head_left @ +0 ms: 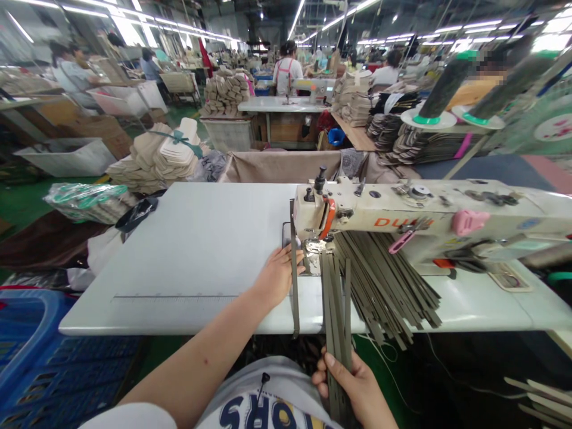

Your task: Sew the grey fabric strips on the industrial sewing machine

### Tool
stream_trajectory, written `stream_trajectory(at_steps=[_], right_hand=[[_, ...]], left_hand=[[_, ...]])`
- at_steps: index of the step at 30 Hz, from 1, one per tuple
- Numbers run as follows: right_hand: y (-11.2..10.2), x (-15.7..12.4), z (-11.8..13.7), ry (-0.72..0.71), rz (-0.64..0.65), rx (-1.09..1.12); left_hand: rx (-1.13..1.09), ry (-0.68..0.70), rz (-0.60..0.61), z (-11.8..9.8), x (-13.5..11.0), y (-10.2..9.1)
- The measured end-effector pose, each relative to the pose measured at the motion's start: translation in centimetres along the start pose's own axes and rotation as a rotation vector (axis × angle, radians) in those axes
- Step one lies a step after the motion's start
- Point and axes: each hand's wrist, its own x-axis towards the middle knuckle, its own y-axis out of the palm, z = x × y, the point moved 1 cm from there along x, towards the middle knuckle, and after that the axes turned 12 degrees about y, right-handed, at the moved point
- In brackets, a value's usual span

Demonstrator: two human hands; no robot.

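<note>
My left hand (279, 274) lies on the sewing machine table with its fingers stretched out beside the needle area. A single narrow dark olive strip (295, 304) runs across its fingertips and reaches the table's front edge. My right hand (353, 384) is closed round a bundle of similar strips (333, 310), below the front edge. The upper ends of that bundle lie near the presser foot of the sewing machine (357, 208). To its right, a larger fanned pile of strips (384, 280) rests under the machine arm, with ends overhanging the edge.
The white table (201, 238) carries a printed ruler line. A blue basket (36, 357) stands at the lower left. Thread cones (440, 92) rise at the right. Beyond are stacked beige pieces (176, 149), a cloth-lined bin (281, 164) and a person (286, 71) at another machine.
</note>
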Motion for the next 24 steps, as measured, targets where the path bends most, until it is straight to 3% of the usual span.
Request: stream_trajectory(at_steps=[19, 24], right_hand=[[-0.8, 0.2, 0.1, 0.02, -0.044, -0.104], [-0.4, -0.5, 0.3, -0.021, -0.024, -0.167]], left_hand=[[0.068, -0.033, 0.067, -0.6, 0.0, -0.1], [0.018, -0.01, -0.005, 0.4, -0.1, 0.4]])
